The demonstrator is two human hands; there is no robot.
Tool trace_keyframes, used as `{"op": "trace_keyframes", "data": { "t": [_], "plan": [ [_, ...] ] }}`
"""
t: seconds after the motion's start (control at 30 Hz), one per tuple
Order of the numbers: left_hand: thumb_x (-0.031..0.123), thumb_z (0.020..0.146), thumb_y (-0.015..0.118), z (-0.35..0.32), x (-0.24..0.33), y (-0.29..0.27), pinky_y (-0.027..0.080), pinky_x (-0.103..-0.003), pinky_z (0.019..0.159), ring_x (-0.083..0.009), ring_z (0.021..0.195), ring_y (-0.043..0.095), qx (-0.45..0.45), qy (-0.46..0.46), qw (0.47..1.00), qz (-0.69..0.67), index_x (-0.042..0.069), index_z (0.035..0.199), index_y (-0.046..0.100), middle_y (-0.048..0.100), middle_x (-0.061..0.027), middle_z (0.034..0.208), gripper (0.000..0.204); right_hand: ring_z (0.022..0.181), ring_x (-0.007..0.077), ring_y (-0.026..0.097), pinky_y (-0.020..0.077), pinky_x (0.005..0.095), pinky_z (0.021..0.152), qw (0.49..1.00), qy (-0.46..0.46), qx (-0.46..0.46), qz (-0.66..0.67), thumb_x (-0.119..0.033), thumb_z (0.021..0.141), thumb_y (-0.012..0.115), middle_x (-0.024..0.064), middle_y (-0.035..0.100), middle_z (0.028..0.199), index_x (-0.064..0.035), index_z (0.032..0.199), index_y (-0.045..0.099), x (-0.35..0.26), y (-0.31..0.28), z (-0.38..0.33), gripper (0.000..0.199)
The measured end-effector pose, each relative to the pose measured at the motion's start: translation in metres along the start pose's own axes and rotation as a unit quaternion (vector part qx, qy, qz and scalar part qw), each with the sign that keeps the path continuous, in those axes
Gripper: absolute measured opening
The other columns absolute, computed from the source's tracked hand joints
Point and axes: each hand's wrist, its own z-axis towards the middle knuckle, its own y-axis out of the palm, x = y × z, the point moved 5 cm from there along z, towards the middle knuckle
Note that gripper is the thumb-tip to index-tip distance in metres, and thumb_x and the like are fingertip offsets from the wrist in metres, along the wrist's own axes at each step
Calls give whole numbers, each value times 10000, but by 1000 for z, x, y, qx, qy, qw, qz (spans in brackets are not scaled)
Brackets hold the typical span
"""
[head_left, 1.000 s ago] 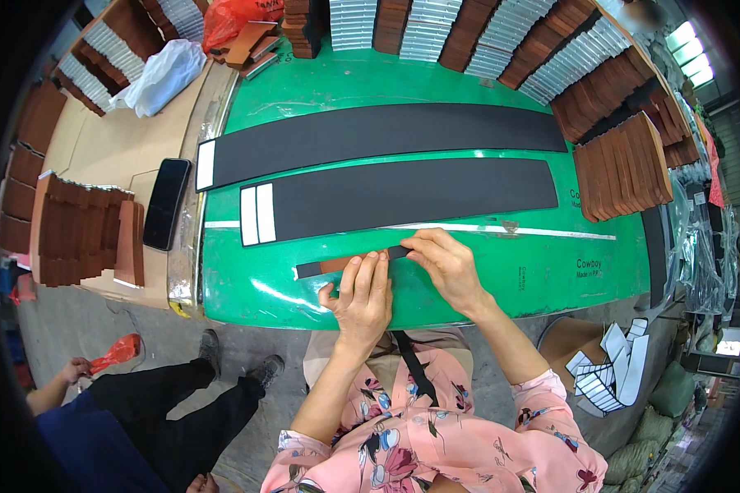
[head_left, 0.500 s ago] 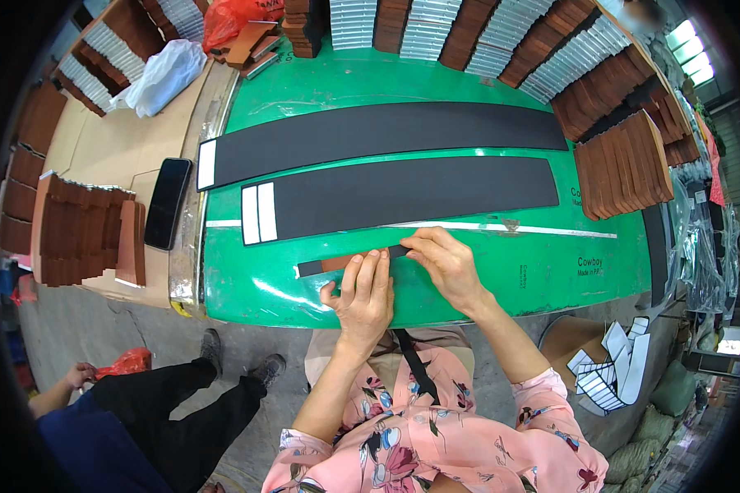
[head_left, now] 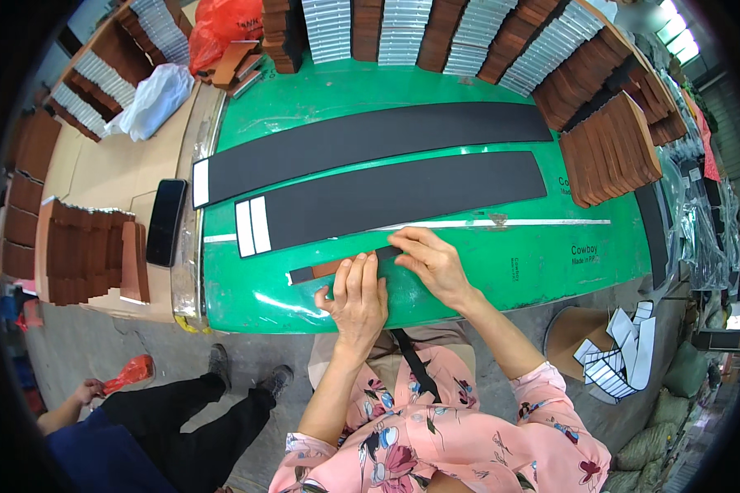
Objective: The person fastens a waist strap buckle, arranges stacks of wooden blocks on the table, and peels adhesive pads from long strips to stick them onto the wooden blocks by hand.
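Observation:
A thin brown strip with black ends [head_left: 326, 269] lies slantwise on the green table near its front edge. My left hand [head_left: 355, 296] rests on the strip's middle, fingers stretched out side by side and thumb apart. At the strip's right end, my right hand [head_left: 432, 264] pinches the black end piece [head_left: 386, 253] between thumb and fingers. Its fingertips partly hide that end. Just beyond the strip lies a long black panel [head_left: 403, 197] with white pieces [head_left: 253, 226] at its left end. Farther back is a second long black panel [head_left: 378, 144] with a white left end.
Stacks of brown pieces [head_left: 608, 152] line the green table's [head_left: 469, 279] back and right. A phone [head_left: 167, 222] and more brown stacks [head_left: 82, 251] sit on cardboard at left. A bin of white offcuts [head_left: 575, 341] stands at right. Another person [head_left: 173, 427] is at lower left.
The whole view has shifted slightly. Both hands stay at the strip in nearly the same pose. The other person's hand with the red bag has moved a little away from their legs.

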Motion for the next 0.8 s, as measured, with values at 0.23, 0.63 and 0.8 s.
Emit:
{"op": "trace_keyframes", "data": {
  "t": [0.23, 0.63, 0.8],
  "plan": [
    [161, 729, 658, 7, 10, 2, 232, -411, 883, -173, 1143, 416, 12, 21, 999, 30, 247, 1112, 600, 498, 8, 1150, 397, 925, 269, 582, 535, 312, 656, 985, -31, -12, -171, 49, 694, 597, 114, 559, 1076, -108, 1039, 642, -11, -7, -14, 382],
    [131, 848, 547, -5, -1, -21, 245, -478, 941, -328, 1213, 369, -75, 15, 991, -111, 30, 1252, 439, 446, -140, 1251, 431, 1087, 289, 521, 445, 363, 897, 995, 28, -64, 76, -65, 747, 653, 140, 466, 1245, -75, 1283, 431, 9, 1, -13, 580],
    [58, 876, 522, -16, -35, -72, 316, -459, 948, -322, 1202, 377, 77, 59, 991, -96, 2, 1261, 391, 427, -165, 1245, 411, 905, 249, 610, 484, 351, 755, 987, 101, -61, 108, -48, 715, 670, 99, 618, 971, -39, 1042, 581, 22, -4, -18, 339]
  ]
}}
